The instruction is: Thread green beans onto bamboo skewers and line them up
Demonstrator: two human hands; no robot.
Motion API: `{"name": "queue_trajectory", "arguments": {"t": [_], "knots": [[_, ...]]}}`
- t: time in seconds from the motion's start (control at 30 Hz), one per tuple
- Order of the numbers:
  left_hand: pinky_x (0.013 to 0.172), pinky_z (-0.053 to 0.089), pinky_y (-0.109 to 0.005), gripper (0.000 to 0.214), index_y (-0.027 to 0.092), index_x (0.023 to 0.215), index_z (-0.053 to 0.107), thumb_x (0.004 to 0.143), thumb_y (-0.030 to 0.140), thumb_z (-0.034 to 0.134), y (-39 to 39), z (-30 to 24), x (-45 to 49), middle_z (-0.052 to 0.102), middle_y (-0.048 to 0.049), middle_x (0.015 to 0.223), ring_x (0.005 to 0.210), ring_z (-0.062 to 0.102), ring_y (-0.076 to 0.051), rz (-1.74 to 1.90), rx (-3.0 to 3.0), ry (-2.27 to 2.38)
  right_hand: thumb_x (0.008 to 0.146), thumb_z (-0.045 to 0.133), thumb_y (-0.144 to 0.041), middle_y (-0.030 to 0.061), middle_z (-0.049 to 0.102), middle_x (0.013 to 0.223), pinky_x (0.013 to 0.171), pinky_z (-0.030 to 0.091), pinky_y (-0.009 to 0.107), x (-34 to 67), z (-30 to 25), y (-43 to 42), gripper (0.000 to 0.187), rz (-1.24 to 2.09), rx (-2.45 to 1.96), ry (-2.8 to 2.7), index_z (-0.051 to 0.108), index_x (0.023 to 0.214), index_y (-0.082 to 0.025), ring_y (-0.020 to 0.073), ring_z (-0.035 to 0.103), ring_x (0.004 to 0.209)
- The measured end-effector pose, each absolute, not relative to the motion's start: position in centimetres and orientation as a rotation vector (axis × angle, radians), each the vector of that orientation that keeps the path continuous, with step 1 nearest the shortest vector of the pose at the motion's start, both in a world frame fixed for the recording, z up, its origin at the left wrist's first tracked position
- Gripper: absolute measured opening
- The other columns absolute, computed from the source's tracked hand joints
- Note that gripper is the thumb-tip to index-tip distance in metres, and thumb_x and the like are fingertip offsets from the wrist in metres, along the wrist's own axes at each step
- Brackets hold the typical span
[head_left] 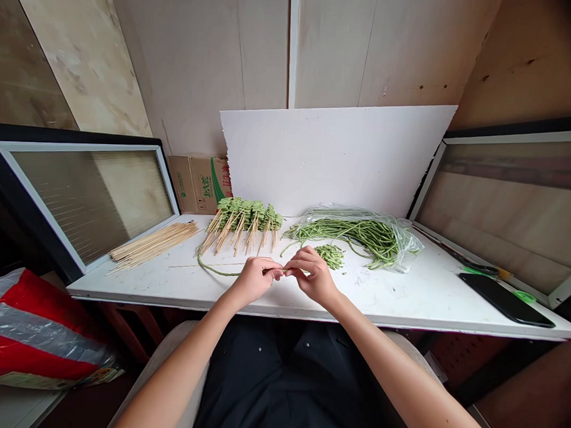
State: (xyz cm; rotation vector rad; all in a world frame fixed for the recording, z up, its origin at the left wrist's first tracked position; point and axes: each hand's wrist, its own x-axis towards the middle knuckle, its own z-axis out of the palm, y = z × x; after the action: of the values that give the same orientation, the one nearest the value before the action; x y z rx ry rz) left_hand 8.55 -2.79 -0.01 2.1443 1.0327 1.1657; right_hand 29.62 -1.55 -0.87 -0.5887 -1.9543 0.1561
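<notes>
A panelled wall (333, 47) backs a white tabletop (395, 299); a white board (334, 159) stands along its back edge. Bagged green beans (359, 236) lie near that edge, sticks (158, 239) toward the left edge. Near the front edge's middle, the left hand (255, 280) and right hand (315, 279), fingertips pinched together, hold one long bean (221, 273).

A long, slender green bean (222, 273) curves leftward from the frame's centre, its far end bending upward.
</notes>
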Motion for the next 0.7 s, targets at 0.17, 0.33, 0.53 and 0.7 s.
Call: {"name": "queue_trajectory", "arguments": {"t": [0.17,0.33,0.53,0.7], "knots": [[0.061,0.050,-0.028,0.024,0.016,0.073,0.078,0.091,0.021,0.062,-2.4,-0.7,8.6,0.071,-0.0058,0.071,0.059,0.059,-0.014,1.212,2.073,0.938,0.099,0.072,-0.045,0.0080,0.075,0.077,0.081,0.054,0.043,29.0,-1.3,-1.9,0.027,0.364,-0.634,-1.803,0.084,0.083,-0.027,0.0262,0.065,0.084],[0.058,0.050,-0.026,0.023,0.015,0.079,0.081,0.091,0.023,0.063,-1.9,-0.9,8.5,0.075,-0.0087,0.077,0.063,0.063,-0.015,1.288,1.972,0.908,0.093,0.075,-0.058,0.0076,0.075,0.078,0.081,0.057,0.043,29.6,-2.0,-0.7,0.037,0.584,-0.637,-1.670,0.081,0.078,-0.024,0.0257,0.068,0.082],[0.059,0.052,-0.026,0.032,0.014,0.100,0.084,0.096,0.042,0.068,-1.5,-0.1,7.6,0.075,-0.0080,0.079,0.058,0.057,-0.012,1.329,1.875,0.978,0.093,0.076,-0.053,0.0101,0.078,0.090,0.093,0.054,0.047,32.2,-2.1,1.6,0.029,0.397,-0.837,-1.856,0.086,0.091,-0.025,0.0299,0.068,0.098],[0.072,0.059,-0.030,0.034,0.016,0.118,0.082,0.101,0.038,0.063,-1.0,-1.1,7.5,0.075,-0.0120,0.103,0.076,0.067,-0.016,1.256,1.982,0.984,0.094,0.074,-0.050,0.0123,0.076,0.087,0.089,0.050,0.046,35.1,-4.2,4.1,0.030,0.081,-1.246,-2.065,0.088,0.086,-0.024,0.0316,0.064,0.093]]}}
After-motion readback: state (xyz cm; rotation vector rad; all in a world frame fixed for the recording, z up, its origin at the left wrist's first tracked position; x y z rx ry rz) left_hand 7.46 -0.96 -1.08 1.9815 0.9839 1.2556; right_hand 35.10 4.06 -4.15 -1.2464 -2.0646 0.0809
